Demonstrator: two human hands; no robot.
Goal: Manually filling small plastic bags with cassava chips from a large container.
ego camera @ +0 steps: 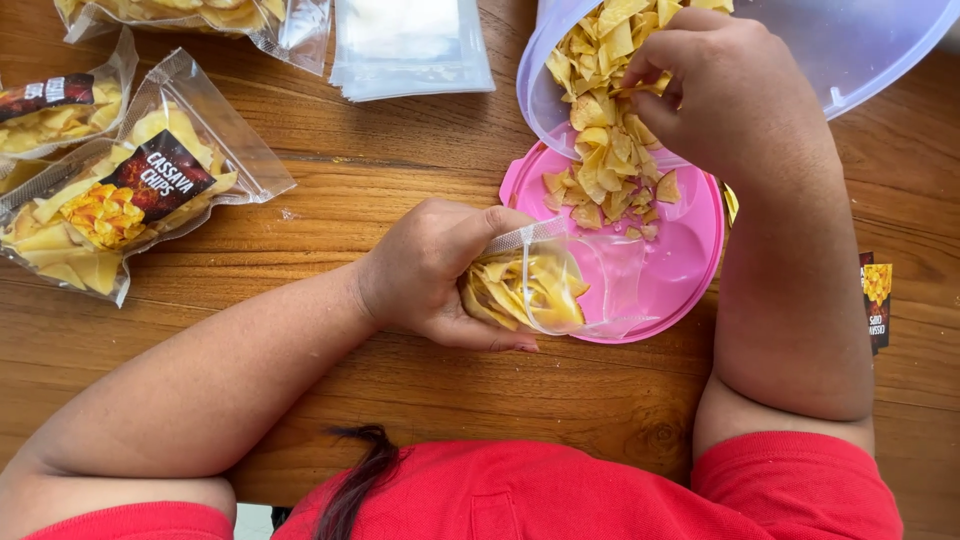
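My left hand (435,270) grips a clear plastic pouch (560,285) partly filled with yellow chips, its open mouth lying over a pink lid (690,260). My right hand (715,90) reaches into a tipped translucent lilac container (850,50) and pinches yellow chips (610,130) that spill from it onto the pink lid. Both forearms rest over a wooden table (380,170). A red shirt shows at the bottom edge.
Filled, sealed chip pouches with dark labels (120,195) lie at the left, with more at the top left (200,15). A stack of empty clear pouches (405,45) sits at the top centre. Loose dark labels (876,300) lie at the right edge.
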